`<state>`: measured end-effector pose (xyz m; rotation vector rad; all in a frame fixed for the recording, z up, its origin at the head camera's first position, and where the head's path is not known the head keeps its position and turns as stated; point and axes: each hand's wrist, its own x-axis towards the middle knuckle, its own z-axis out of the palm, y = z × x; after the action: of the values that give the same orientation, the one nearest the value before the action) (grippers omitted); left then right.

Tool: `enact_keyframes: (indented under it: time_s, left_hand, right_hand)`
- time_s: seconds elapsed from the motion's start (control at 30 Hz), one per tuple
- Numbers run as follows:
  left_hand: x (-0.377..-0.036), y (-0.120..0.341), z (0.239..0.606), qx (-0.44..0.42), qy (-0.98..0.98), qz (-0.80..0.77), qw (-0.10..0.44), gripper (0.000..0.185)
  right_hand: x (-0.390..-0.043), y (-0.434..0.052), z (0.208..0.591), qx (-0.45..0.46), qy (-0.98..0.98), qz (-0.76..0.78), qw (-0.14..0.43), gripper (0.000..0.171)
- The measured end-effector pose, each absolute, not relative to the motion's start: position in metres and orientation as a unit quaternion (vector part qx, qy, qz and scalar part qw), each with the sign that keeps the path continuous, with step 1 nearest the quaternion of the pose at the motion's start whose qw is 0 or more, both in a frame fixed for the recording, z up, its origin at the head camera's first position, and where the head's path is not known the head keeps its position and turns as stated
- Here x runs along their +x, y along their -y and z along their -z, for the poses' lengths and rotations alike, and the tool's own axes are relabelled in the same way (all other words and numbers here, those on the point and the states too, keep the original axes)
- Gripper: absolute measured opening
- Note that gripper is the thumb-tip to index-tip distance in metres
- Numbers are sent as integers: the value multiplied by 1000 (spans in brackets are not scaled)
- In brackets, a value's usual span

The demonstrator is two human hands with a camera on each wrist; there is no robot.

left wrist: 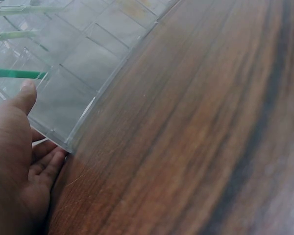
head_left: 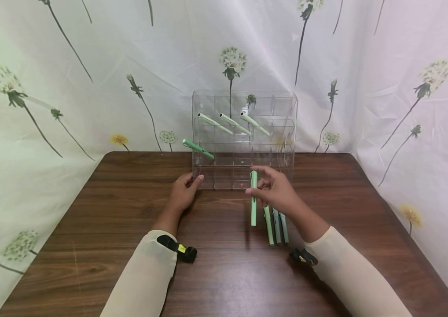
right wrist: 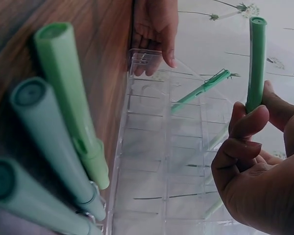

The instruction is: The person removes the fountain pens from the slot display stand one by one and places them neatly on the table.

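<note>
A clear plastic rack with stepped compartments stands at the back of the table. My left hand holds its lower left corner, thumb in front and fingers round the side, as the left wrist view shows. My right hand pinches a light green pen between thumb and fingers, upright in front of the rack; the right wrist view shows this pen too. A darker green pen leans in the rack's left column, one tier below three pale green pens.
Beneath my right hand a yellowish-green pen lies on the wooden table, beside two blue-green pens. A white curtain printed with dandelions hangs behind the rack and along both sides.
</note>
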<state>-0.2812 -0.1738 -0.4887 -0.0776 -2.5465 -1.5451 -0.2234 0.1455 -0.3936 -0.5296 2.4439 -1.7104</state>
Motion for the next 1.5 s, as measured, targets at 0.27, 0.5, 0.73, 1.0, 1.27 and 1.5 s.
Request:
enact_keyframes:
  time_s: [0.27, 0.5, 0.73, 1.0, 1.27, 1.5]
  left_hand:
    - [-282, 175, 490, -23, 852, 517, 80, 50]
    - [-282, 175, 489, -22, 853, 516, 80, 52]
    - [-282, 175, 489, -24, 851, 519, 78, 51]
    - [-284, 173, 490, -26, 849, 521, 89, 47]
    - [-283, 174, 490, -23, 852, 517, 84, 49]
    - [-282, 173, 488, -20, 849, 522, 80, 50]
  right_hand:
    - [-222, -153, 401, -173, -813, 552, 67, 73]
    - [-221, -162, 409, -155, -823, 542, 63, 70]
    - [-223, -169, 418, -130, -823, 549, 66, 67]
    - [-225, -173, 425, -134, -836, 528, 61, 64]
    - [-227, -173, 432, -140, -840, 520, 64, 63]
    - [-230, -172, 440, -139, -842, 518, 65, 66]
